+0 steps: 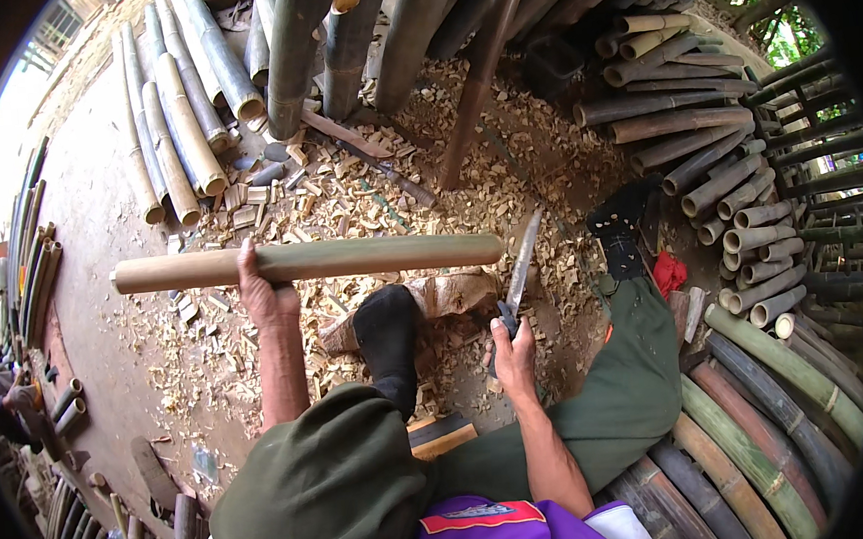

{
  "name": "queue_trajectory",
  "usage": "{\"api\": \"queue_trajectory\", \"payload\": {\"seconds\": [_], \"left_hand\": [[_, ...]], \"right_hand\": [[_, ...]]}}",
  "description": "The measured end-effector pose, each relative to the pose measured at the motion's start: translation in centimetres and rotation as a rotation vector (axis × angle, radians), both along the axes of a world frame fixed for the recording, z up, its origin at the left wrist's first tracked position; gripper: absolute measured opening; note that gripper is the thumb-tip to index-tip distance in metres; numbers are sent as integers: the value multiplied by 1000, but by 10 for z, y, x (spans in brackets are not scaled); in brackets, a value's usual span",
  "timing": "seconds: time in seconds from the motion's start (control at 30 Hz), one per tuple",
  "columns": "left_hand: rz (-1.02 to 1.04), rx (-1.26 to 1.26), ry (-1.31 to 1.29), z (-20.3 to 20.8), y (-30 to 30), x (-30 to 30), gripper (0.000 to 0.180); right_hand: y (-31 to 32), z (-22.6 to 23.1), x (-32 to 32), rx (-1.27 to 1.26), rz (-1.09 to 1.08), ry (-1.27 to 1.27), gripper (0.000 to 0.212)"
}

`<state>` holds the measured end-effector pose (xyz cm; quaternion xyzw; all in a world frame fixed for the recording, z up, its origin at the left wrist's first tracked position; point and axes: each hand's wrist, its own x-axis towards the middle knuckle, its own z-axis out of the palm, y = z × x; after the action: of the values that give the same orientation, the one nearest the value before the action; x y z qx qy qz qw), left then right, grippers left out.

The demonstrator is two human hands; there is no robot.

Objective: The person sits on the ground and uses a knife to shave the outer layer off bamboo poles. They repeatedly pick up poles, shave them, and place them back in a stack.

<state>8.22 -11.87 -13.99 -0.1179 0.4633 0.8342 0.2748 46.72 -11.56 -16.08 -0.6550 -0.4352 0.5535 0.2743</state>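
Observation:
My left hand [267, 289] is wrapped round a smooth, pale brown length of bamboo [371, 256], left of its middle. The bamboo lies level across the view, above the chips on the ground. In my right hand [512, 353] is the dark handle of a long-bladed knife [524, 264]. Its blade points up and away, just right of the bamboo's right end and apart from it. Below the bamboo rests a rough wooden block [453, 294], with my black-socked foot [388, 336] in front of it.
Bamboo chips [329, 202] litter the ground. Several dark bamboo poles [340, 58] stand at the back, with a slanted brown post [480, 89] beside them. Stacked bamboo lengths [744, 201] fill the right side. Longer poles [747, 418] lie at the lower right, near a red cloth [669, 273].

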Motion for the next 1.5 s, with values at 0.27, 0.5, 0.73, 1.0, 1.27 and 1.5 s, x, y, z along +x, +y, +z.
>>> {"api": "queue_trajectory", "payload": {"seconds": [0.27,0.5,0.73,1.0,1.27,1.5], "left_hand": [[-669,-428,-148,-26,-2,80,25],[-1056,-438,1091,-4,18,138,35],[-925,-814,1894,-53,108,118,67],[-1231,-653,1796,-10,138,99,62],[-1077,-178,1307,215,134,93,59],[-655,395,731,205,84,35,57]], "right_hand": [[-1,2,1,-80,-135,128,30],[-13,-12,-22,-4,196,-178,59],[-31,-65,-21,130,203,-353,66],[-36,-67,-26,204,110,-213,62],[-41,-104,-22,89,108,-259,87],[-33,-83,-29,40,166,-169,85]]}}
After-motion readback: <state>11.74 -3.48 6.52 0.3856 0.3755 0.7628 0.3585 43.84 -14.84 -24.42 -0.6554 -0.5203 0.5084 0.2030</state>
